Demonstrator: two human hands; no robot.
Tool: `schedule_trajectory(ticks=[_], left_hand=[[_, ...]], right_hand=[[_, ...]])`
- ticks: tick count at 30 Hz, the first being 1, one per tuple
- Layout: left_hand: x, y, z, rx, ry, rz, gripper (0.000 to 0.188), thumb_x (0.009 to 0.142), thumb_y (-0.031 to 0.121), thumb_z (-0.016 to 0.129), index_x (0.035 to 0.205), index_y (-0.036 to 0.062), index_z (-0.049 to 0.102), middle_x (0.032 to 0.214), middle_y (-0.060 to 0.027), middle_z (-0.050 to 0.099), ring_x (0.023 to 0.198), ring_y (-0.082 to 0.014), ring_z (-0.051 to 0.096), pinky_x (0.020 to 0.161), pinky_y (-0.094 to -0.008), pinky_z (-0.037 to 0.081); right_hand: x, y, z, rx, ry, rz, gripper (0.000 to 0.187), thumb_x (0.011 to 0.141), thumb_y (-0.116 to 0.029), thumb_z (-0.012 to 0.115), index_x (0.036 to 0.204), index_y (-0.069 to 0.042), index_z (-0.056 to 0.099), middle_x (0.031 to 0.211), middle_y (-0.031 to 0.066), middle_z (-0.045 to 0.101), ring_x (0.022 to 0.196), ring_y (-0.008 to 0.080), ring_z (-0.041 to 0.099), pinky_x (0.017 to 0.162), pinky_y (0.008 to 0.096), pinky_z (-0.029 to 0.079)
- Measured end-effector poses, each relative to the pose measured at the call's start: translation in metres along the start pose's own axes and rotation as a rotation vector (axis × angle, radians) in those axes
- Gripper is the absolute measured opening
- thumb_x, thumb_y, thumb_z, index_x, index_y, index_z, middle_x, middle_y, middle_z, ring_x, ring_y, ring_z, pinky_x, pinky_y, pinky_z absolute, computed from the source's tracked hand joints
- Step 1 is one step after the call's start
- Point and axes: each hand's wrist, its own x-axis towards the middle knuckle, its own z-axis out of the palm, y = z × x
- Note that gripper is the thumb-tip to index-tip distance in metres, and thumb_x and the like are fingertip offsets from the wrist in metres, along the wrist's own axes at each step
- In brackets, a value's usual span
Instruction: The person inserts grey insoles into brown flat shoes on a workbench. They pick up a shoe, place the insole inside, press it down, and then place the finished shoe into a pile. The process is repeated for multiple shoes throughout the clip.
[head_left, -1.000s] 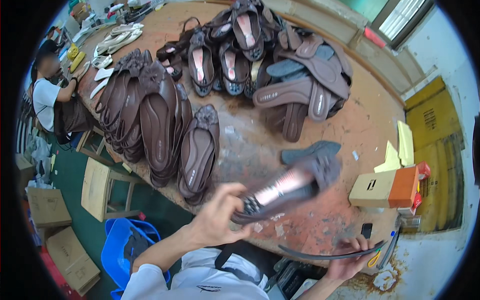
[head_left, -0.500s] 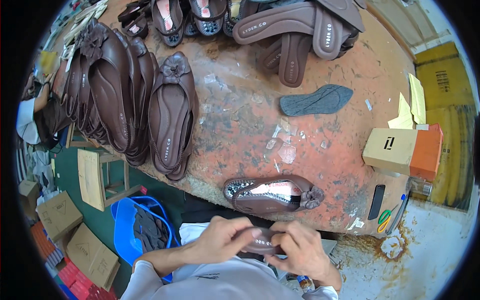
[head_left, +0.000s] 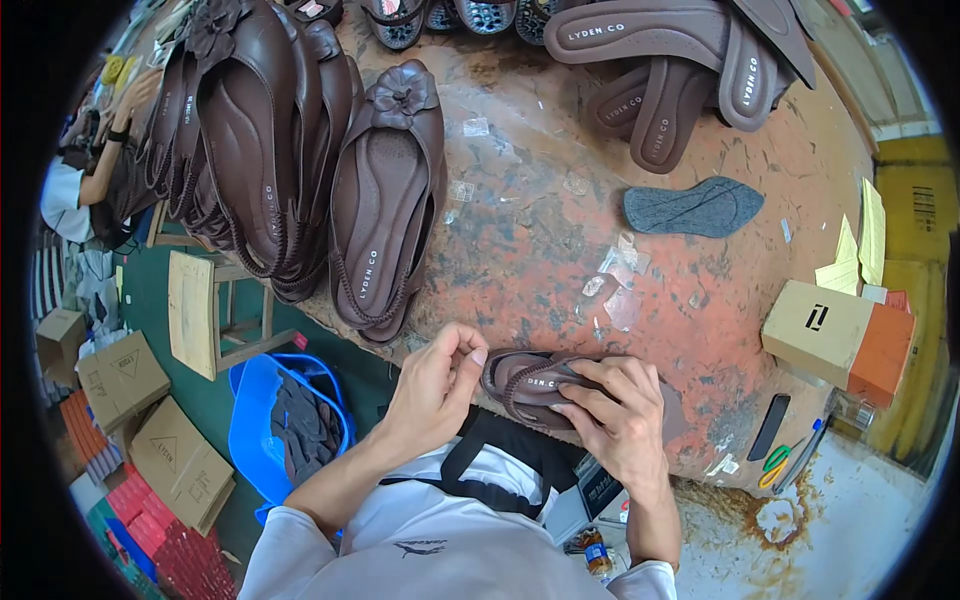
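The shoe (head_left: 513, 390) lies near the edge of the table (head_left: 520, 280), insole (head_left: 543, 383) inside. The left hand (head_left: 442, 385) is pinched narrow beside the shoe; the right hand (head_left: 625, 415) touches the insole, grip hidden.

L forearm (head_left: 350, 470) angles up & inward from lower L, elbow bent; L hand (head_left: 432, 388) raised, index (head_left: 455, 338) & thumb (head_left: 470, 372) tips v. close, can't tell if pinched tight, other fingers curled. R forearm (head_left: 655, 520) approx vert., R hand (head_left: 622, 412) palm down, gripping, fingers (head_left: 605, 374) bent & reaching twd L, thumb (head_left: 583, 424) nearer torso. Hands near e/o but apart
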Motion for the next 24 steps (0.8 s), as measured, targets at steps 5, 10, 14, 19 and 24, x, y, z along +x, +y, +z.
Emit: schedule_trajectory(ticks=[5, 10, 14, 19, 24], left_hand=[[0.002, -0.003, 0.001, 0.07, -0.003, 0.045, 0.011, 0.113, 0.009, 0.057, 0.118, -0.0008, 0.058, 0.082, -0.0037, 0.064, 0.07, -0.009, 0.063, 0.061, -0.027, 0.051], [0.002, 0.003, 0.004, 0.096, -0.003, 0.041, 0.02, 0.104, 0.004, 0.071, 0.12, 0.0002, 0.058, 0.081, -0.0033, 0.061, 0.069, -0.0095, 0.059, 0.06, -0.0275, 0.049], [0.003, 0.004, 0.013, 0.191, 0.065, 0.112, 0.036, 0.093, -0.001, 0.082, 0.12, 0.0007, 0.059, 0.079, -0.0032, 0.056, 0.066, -0.0108, 0.056, 0.058, -0.0281, 0.048], [0.006, 0.0, 0.017, 0.28, 0.099, 0.176, 0.039, 0.089, -0.001, 0.084, 0.12, 0.001, 0.06, 0.078, -0.0053, 0.053, 0.062, -0.0144, 0.054, 0.057, -0.031, 0.048], [0.008, -0.003, 0.023, 0.323, 0.116, 0.217, 0.036, 0.09, 0.0, 0.083, 0.117, 0.001, 0.06, 0.077, -0.0075, 0.052, 0.06, -0.0198, 0.054, 0.058, -0.0359, 0.048]], right_hand=[[0.004, -0.005, 0.004, -0.006, -0.02, -0.01, 0.031, 0.067, -0.011, 0.093, 0.097, -0.008, 0.084, 0.114, 0.0035, 0.078, 0.102, 0.0265, 0.067, 0.094, 0.043, 0.051], [0.007, -0.009, 0.01, -0.057, -0.04, -0.024, 0.031, 0.067, -0.012, 0.092, 0.097, -0.007, 0.085, 0.112, 0.0036, 0.077, 0.102, 0.0265, 0.066, 0.094, 0.0439, 0.051], [0.005, -0.007, 0.014, -0.114, -0.061, -0.056, 0.033, 0.07, -0.013, 0.09, 0.101, -0.007, 0.082, 0.117, 0.0033, 0.075, 0.105, 0.0249, 0.065, 0.096, 0.0442, 0.049], [0.004, -0.007, 0.012, -0.132, -0.105, -0.052, 0.035, 0.074, -0.016, 0.089, 0.106, -0.007, 0.081, 0.124, 0.0039, 0.073, 0.11, 0.0253, 0.064, 0.098, 0.0451, 0.048], [-0.008, -0.026, -0.004, -0.335, 0.046, 0.418, 0.048, 0.075, -0.032, 0.095, 0.109, -0.007, 0.073, 0.11, 0.009, 0.069, 0.105, 0.0306, 0.062, 0.092, 0.0477, 0.046]])
